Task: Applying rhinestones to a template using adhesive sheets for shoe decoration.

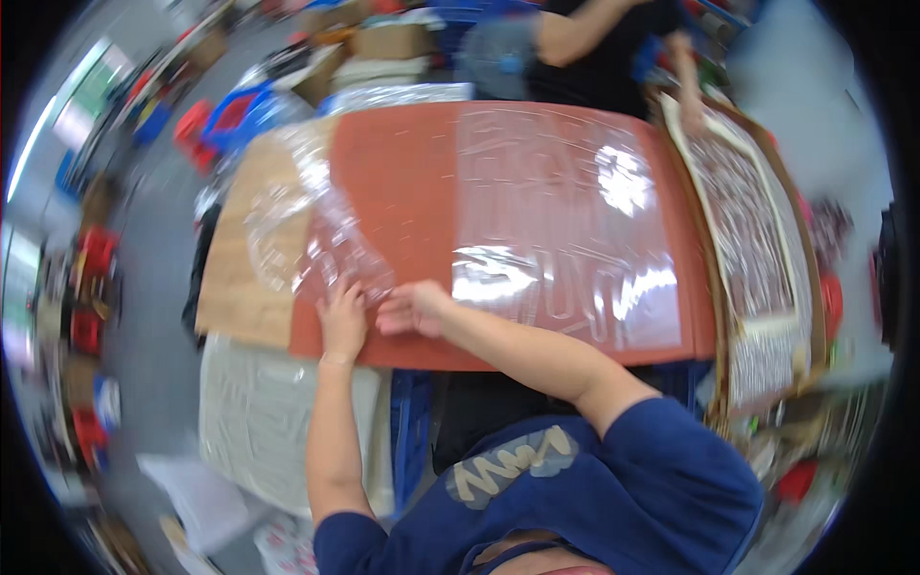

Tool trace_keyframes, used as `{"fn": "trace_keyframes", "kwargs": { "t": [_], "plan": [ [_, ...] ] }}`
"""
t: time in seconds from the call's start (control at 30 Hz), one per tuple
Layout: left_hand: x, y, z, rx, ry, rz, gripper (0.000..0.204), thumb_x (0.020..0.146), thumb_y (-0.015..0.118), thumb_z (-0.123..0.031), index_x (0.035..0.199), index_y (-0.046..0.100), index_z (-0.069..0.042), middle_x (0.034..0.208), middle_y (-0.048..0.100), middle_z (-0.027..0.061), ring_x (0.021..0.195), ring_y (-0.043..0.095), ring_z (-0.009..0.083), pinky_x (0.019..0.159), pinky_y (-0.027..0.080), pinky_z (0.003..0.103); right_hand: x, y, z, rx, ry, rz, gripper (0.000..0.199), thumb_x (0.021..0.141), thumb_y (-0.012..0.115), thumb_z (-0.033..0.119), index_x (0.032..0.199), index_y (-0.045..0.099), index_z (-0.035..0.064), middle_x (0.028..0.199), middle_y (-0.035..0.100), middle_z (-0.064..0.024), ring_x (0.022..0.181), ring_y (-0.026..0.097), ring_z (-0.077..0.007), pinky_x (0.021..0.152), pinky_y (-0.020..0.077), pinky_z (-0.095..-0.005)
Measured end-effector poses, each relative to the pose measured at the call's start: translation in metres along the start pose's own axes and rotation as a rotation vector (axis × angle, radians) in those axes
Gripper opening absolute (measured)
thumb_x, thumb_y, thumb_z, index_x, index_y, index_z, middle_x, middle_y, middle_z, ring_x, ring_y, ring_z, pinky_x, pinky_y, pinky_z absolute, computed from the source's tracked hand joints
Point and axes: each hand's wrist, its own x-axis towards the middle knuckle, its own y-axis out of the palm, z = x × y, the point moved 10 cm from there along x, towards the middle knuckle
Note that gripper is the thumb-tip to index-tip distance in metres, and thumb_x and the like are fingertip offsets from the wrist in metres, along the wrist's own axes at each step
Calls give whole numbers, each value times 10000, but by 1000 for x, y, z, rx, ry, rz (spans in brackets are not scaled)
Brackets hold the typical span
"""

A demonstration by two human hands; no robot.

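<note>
Near the middle of the frame, a little left of centre, both of the person's hands rest on a large reddish-brown board that fills the centre of the head view. The left hand lies flat, palm down, at the board's lower left edge, fingers stretched toward a crumpled clear plastic film whose loose end runs up and to the left. The fingertips touch the film's lower end; whether they pinch it cannot be told through the blur. The right hand sits just beside the left, to its right, fingers loosely curled and pointing left toward the same film end; it seems to press on the board more than clasp anything, and its grip is not clear either.

Right of the hands, a smoother sheet of clear film lies flat over the board's right half, shining with glare. Under the board's left end, a tan cardboard sheet sticks out toward the left of the frame. At the right edge of the board stands a framed patterned panel, tilted along the curve of the picture. At the top of the frame another person in a dark top stands on the far side of the board, one hand on the panel's upper end.
</note>
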Motion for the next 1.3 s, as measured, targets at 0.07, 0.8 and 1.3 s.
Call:
{"fn": "trace_keyframes", "kwargs": {
  "t": [0.07, 0.8, 1.3],
  "plan": [
    [-11, 7, -9, 40, -9, 69, 357, 920, 411, -120, 1262, 488, -54, 1362, 417, 193, 1272, 370, 351, 1040, 232, 559, -54, -6, 0, -210, -36, 316, 262, 932, 464, 173, 1068, 532, -40, 974, 654, -174, 774, 668, -273, 653, 570, -388],
    [-226, 93, -322, -1099, -175, 1533, 295, 931, 539, -199, 1153, 582, -11, 998, 618, 48, 963, 570, 158, 846, 441, 257, -313, -238, -85, -1259, -132, 144, 266, 914, 548, 236, 1028, 617, 6, 925, 641, -99, 867, 596, -177, 770, 459, -300],
    [-230, 188, -346, -712, 762, 1260, 399, 916, 532, -330, 1184, 558, -34, 1122, 555, 191, 1035, 521, 319, 916, 407, 364, -335, -275, -79, -1498, -559, 185, 322, 876, 525, 195, 1119, 575, -10, 964, 599, -165, 970, 566, -292, 814, 463, -367]
  ]
}}
